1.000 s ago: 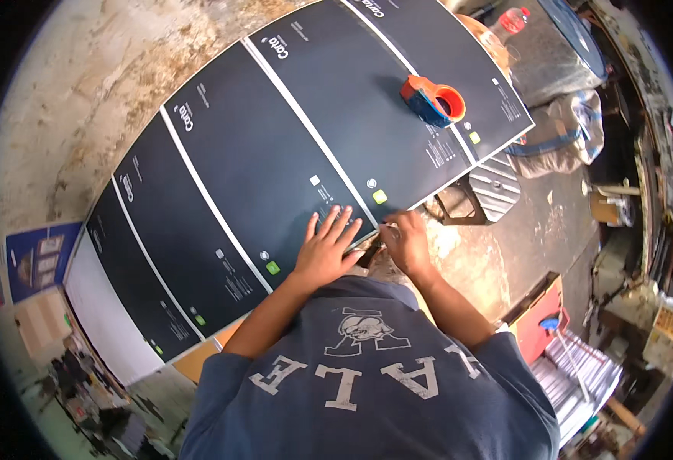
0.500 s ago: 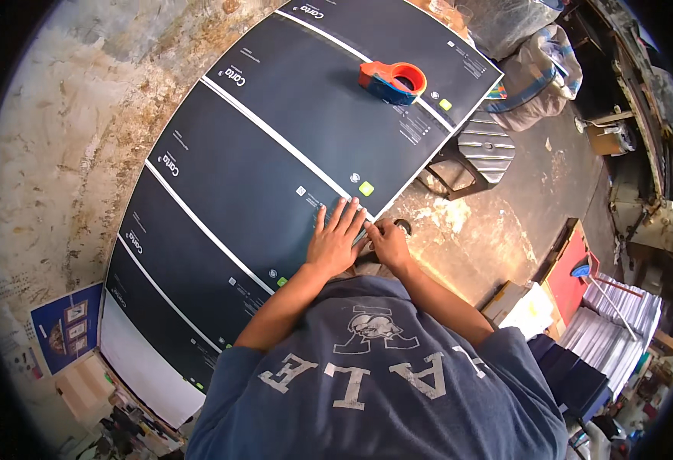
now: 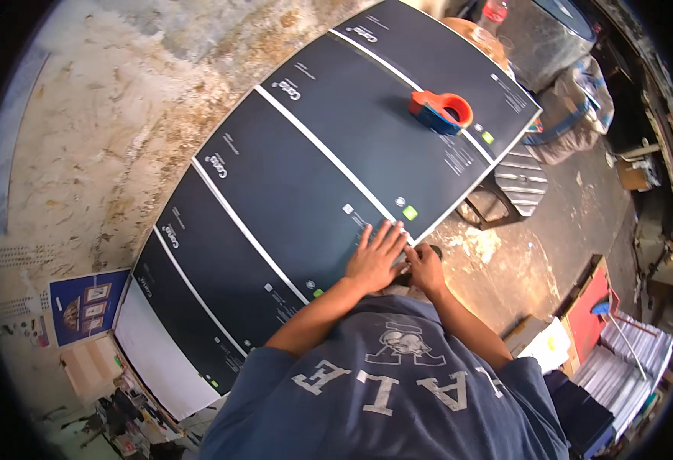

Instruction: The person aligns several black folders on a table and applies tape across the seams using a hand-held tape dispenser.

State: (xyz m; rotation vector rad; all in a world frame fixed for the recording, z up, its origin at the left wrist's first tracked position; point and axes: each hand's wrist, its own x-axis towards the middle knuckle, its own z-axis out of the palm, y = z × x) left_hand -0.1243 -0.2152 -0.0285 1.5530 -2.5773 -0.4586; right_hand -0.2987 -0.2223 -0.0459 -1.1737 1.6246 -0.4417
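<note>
Head view, looking down over the person's own shoulders. Nearest the camera, both forearms reach out from a blue-grey printed shirt to the near edge of a long dark printed sheet (image 3: 306, 192), which lies flat along the tabletop (image 3: 164, 360) in several side-by-side panels divided by thin white lines. The left hand (image 3: 376, 259) rests palm down on the sheet just inside its near edge, fingers (image 3: 389, 236) spread and extended, pressing rather than gripping. The right hand (image 3: 427, 268) sits touching that edge beside it, fingers curled; whether they pinch the sheet's edge or some small tool cannot be told, as the hand hides what is under it. Judged by its flat lie and crisp edge, the sheet is probably thin, light and flexible card or paper with a smooth, somewhat slippery face, liable to crease if lifted at one corner; it would be best held down by a flat palm and taken up along an edge with both hands well apart. Farther along, an orange and blue tape dispenser (image 3: 441, 111) stands on the sheet, well apart from the hands. Beyond the far edge rises a mottled, stained wall (image 3: 106, 130).
</note>
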